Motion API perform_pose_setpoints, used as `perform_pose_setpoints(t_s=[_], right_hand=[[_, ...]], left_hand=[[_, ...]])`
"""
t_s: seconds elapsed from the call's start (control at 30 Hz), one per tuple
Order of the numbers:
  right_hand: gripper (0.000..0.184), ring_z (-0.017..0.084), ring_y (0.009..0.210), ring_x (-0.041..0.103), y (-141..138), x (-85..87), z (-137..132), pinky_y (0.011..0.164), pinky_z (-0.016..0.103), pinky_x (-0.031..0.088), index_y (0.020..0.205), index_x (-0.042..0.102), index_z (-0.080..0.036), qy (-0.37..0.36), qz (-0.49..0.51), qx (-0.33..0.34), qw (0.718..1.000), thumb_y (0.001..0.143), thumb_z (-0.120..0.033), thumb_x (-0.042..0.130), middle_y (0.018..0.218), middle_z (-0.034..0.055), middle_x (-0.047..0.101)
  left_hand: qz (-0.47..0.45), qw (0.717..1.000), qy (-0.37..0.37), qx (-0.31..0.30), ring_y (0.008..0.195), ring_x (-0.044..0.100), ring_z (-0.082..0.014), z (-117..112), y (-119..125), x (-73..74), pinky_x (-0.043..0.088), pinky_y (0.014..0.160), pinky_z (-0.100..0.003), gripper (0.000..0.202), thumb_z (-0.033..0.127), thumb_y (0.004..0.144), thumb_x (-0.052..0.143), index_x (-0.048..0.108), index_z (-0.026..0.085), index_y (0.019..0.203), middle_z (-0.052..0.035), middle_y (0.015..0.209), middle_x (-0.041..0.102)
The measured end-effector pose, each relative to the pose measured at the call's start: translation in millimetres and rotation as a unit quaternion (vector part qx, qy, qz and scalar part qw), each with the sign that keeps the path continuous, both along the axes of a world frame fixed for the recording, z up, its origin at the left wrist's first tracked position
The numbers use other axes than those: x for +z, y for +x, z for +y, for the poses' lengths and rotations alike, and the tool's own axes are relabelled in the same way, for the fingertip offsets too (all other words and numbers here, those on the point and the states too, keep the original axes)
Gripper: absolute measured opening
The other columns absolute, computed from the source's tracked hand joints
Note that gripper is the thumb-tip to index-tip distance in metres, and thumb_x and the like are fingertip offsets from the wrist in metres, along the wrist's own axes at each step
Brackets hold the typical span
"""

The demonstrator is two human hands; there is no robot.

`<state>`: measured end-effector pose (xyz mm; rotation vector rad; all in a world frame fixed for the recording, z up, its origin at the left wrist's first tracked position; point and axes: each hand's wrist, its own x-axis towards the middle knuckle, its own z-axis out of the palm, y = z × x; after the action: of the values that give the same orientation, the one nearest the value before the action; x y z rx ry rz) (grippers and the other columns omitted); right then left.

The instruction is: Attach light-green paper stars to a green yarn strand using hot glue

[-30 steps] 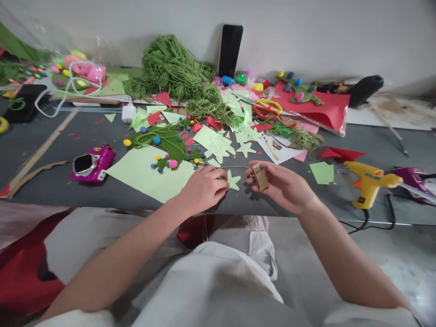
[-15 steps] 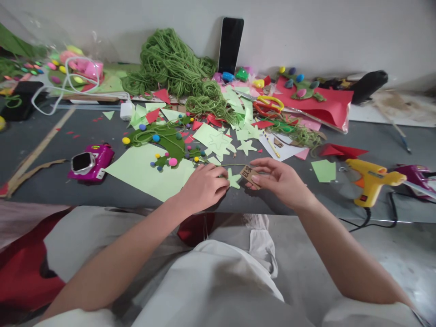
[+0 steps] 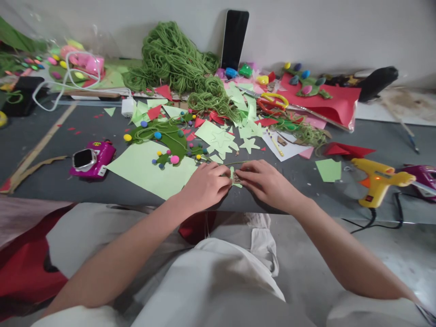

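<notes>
At the table's front edge, my two hands almost meet over a pale green paper star [image 3: 232, 170]. My left hand [image 3: 211, 184] has its fingers curled together at the star's left side, holding it down. Pinched in my right hand [image 3: 267, 182] is a small brown cardboard piece [image 3: 236, 177] with dark markings, which lies over part of the star. Fingers cover much of both pieces. A large pale green paper sheet [image 3: 136, 168] extends left from under or beside my left hand. Behind my hands, a second green star [image 3: 249, 144] lies on the table.
Green yarn [image 3: 173, 59] is heaped at the back, near an upright phone [image 3: 235, 40]. Scissors [image 3: 274, 102] lie among paper scraps. A yellow glue gun [image 3: 378, 179] with a cord is at right; a purple device [image 3: 97, 159] sits at left. Green felt [image 3: 166, 141] bears coloured pompoms.
My right hand has moved left, bringing the cardboard piece from beside the star onto it. My left hand has stayed nearly in place. The view has shifted slightly.
</notes>
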<state>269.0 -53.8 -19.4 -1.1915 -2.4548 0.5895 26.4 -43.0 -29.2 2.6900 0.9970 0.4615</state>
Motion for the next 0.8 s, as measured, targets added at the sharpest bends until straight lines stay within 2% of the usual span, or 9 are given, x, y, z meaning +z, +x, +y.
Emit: perform_pose_setpoints(t_s=[0.17,0.37,0.53,0.63,0.8], right_hand=[[0.034,0.028,0.105,0.058,-1.4,-1.9,-6.4,0.087,0.042,0.048,0.127,0.069,-0.022,0.084,-0.124,-0.015,0.989,0.103,-0.02,0.045,0.122,0.0127,0.067],[0.037,0.033,0.115,0.057,-10.9,3.3,-14.5,0.083,0.043,0.046,0.128,0.066,-0.018,0.131,-0.209,-0.016,0.969,0.097,-0.012,0.048,0.134,0.0155,0.064],[0.036,0.029,0.117,0.06,-2.1,-8.4,-15.7,0.087,0.043,0.047,0.132,0.064,-0.025,0.13,-0.133,-0.031,0.982,0.102,-0.017,0.044,0.134,0.0118,0.067],[0.033,0.028,0.115,0.062,11.9,-14.2,-13.9,0.091,0.044,0.048,0.13,0.066,-0.025,0.114,-0.077,-0.041,0.99,0.104,-0.02,0.046,0.129,0.0112,0.069],[0.029,0.027,0.11,0.063,26.7,-9.4,-11.7,0.092,0.044,0.049,0.124,0.071,-0.025,0.093,-0.012,-0.045,0.995,0.103,-0.025,0.051,0.123,0.012,0.069]], left_hand=[[-0.002,1.0,0.0,0.001,0.094,0.059,-0.0216,-0.4,0.0,-0.4,0.04,0.079,-0.039,0.022,0.026,0.099,0.058,0.079,0.023,0.094,-0.0038,0.11,0.073],[0.0,1.0,-0.004,0.001,0.095,0.059,-0.0222,-1.4,0.5,0.3,0.04,0.08,-0.039,0.022,0.025,0.099,0.057,0.078,0.023,0.096,-0.0051,0.11,0.073],[0.006,1.0,0.004,-0.002,0.096,0.059,-0.0228,-0.4,1.0,1.4,0.04,0.08,-0.039,0.021,0.023,0.098,0.057,0.078,0.023,0.093,-0.0057,0.11,0.072],[0.003,1.0,-0.001,-0.001,0.095,0.059,-0.0219,-0.2,1.3,3.1,0.04,0.08,-0.039,0.022,0.023,0.099,0.058,0.078,0.023,0.091,-0.0045,0.108,0.072],[0.004,1.0,-0.002,-0.003,0.094,0.059,-0.0216,-0.2,1.2,3.7,0.04,0.08,-0.039,0.023,0.024,0.099,0.057,0.078,0.023,0.09,-0.0039,0.109,0.073]])
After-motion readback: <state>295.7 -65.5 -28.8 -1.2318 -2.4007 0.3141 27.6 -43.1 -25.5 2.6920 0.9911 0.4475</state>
